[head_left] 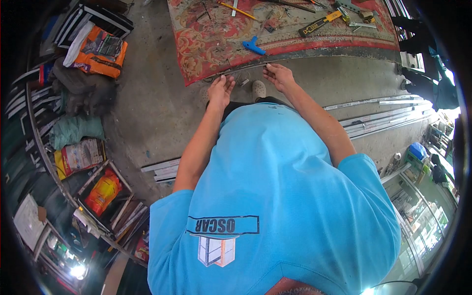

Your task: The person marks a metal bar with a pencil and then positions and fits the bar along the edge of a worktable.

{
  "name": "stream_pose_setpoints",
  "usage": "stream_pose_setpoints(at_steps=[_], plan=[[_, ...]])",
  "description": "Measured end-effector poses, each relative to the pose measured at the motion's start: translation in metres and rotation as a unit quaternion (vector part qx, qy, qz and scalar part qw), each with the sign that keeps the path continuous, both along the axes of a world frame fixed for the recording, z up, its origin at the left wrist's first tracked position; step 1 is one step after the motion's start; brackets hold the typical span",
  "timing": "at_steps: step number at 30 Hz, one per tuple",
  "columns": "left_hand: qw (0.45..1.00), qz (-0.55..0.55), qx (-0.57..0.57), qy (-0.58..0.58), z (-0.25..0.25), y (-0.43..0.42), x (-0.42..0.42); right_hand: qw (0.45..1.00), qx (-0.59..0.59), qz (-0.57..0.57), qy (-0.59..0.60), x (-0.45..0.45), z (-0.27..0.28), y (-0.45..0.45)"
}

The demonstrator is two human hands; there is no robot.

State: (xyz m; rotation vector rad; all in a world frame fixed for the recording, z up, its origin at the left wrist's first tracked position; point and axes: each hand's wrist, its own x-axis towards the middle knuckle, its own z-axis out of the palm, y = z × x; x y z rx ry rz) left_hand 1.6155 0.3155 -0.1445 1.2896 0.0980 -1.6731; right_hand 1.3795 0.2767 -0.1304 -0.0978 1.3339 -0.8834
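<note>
A thin dark strip or cord (246,68) runs along the near edge of the carpet-covered table (216,54). My left hand (221,91) pinches its left end near the table's corner. On the right, my right hand (279,76) has thumb and fingers closed on the other end. Just beyond the strip, a blue-handled tool (254,46) lies on the carpet. Farther back are a yellow pencil (238,11) and a yellow and black tool (319,24).
Long metal profiles (383,118) lie on the floor at the right. At the left are an orange and white bag (101,51), a green sack (76,132) and a rack (44,142). Another person's dark-clothed legs (418,83) show at the far right.
</note>
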Motion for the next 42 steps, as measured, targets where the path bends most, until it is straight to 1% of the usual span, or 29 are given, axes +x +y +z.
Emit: stream_pose_setpoints(at_steps=[8, 22, 31, 37, 42], plan=[[1.000, 0.010, -0.003, -0.003, 0.0022, 0.0007, -0.0004, 1.000, -0.002, -0.003, -0.005, 0.0003, 0.0015, -0.0003], [1.000, -0.019, 0.006, -0.018, -0.0014, 0.0010, 0.0012, 1.000, 0.000, -0.003, 0.002, -0.0003, 0.0004, -0.0004], [0.999, -0.013, 0.011, -0.027, 0.0032, 0.0015, -0.0003, 1.000, 0.000, -0.004, 0.012, 0.0015, 0.0060, -0.0004], [0.999, -0.031, 0.015, -0.028, -0.0038, 0.0017, 0.0019, 1.000, -0.002, -0.003, 0.006, 0.0006, 0.0036, -0.0004], [0.999, -0.032, 0.017, -0.034, 0.0023, 0.0016, 0.0003, 1.000, -0.006, -0.003, 0.001, 0.0006, 0.0038, -0.0001]])
